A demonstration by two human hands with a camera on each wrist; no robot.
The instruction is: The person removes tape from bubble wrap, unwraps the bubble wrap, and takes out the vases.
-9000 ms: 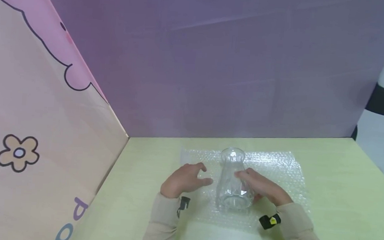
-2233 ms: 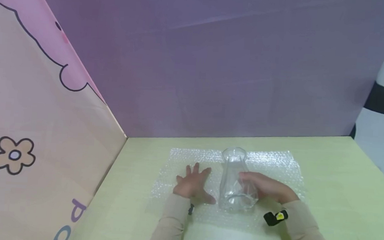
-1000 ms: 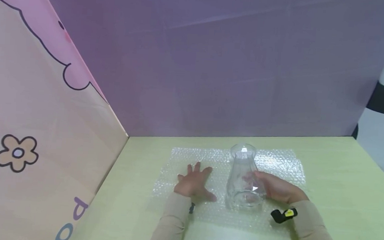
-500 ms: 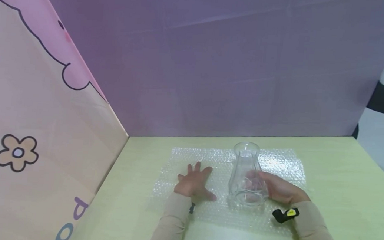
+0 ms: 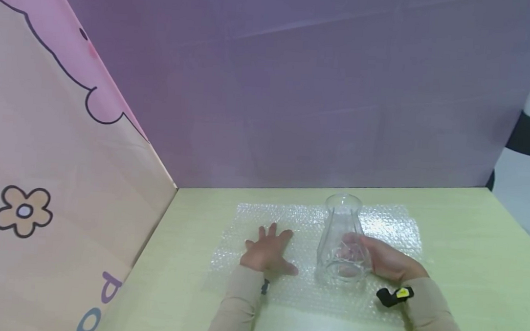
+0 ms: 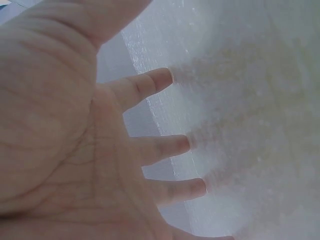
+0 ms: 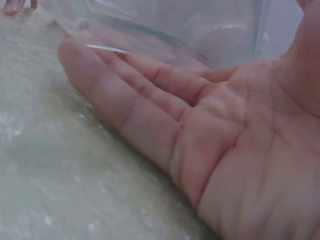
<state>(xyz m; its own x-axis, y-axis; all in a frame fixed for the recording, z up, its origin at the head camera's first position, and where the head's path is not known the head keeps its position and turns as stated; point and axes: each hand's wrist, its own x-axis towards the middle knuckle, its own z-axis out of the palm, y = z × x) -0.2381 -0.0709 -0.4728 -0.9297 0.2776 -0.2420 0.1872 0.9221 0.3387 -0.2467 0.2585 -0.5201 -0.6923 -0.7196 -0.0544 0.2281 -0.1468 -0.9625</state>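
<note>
A clear glass vase (image 5: 341, 227) with a flared rim is over the right half of a bubble wrap sheet (image 5: 302, 291), its wide base toward the person. The right hand (image 5: 389, 260) grips its lower right side, fingers curled under and behind the glass. In the right wrist view, the fingers of the right hand (image 7: 200, 135) lie beneath the vase's base edge (image 7: 165, 37), just over the wrap. With fingers spread, the left hand (image 5: 268, 253) rests on the left part of the sheet. The left wrist view has the left hand's (image 6: 90, 135) fingertips touching the bubble wrap (image 6: 260, 125).
The pale yellow-green table (image 5: 184, 262) carries the sheet. Behind it rises a purple-grey backdrop (image 5: 298, 86). A printed panel (image 5: 83, 183) with a flower stands at the left, and a white and black printed panel (image 5: 528, 189) at the right.
Since nine seconds ago, the left hand has spread onto the sheet, whose left side now reaches farther left. The right hand has moved the vase rightward, and lately slightly toward the back.
</note>
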